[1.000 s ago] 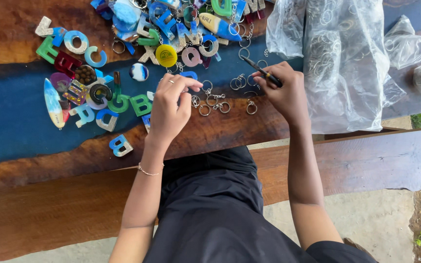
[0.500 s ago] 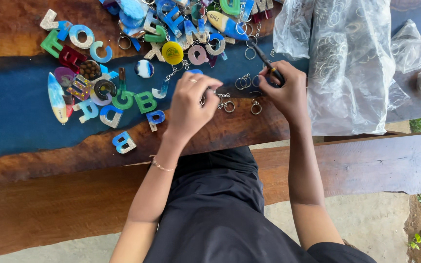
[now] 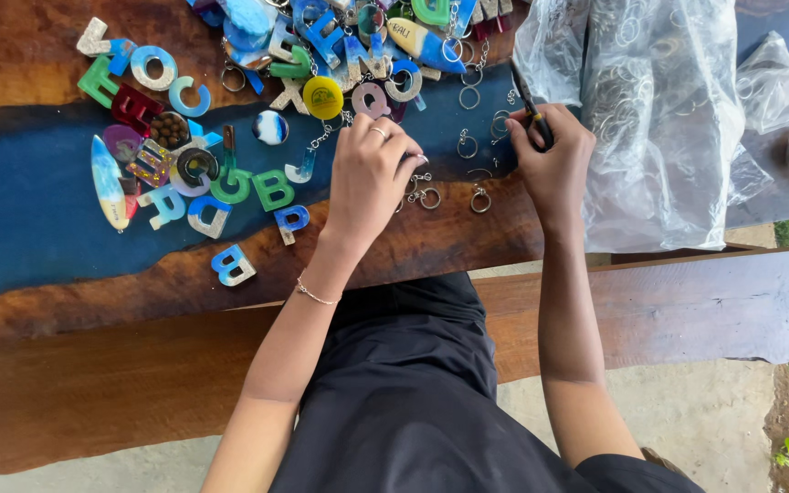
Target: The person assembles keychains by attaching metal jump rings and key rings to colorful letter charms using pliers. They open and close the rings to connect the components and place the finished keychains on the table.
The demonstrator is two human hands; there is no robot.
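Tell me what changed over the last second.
The left hand moved up from the loose key rings toward the letter charms. The right hand kept gripping the pliers. Table, plastic bags unchanged.

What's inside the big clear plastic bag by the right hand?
Metal key rings show faintly through the clear plastic bag beside the right hand; crinkled folds hide how many and whatever lies beneath.

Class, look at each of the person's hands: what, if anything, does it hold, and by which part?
The right hand grips dark pliers by the handles. The left hand is curled over keyrings; whether it holds one cannot be told.
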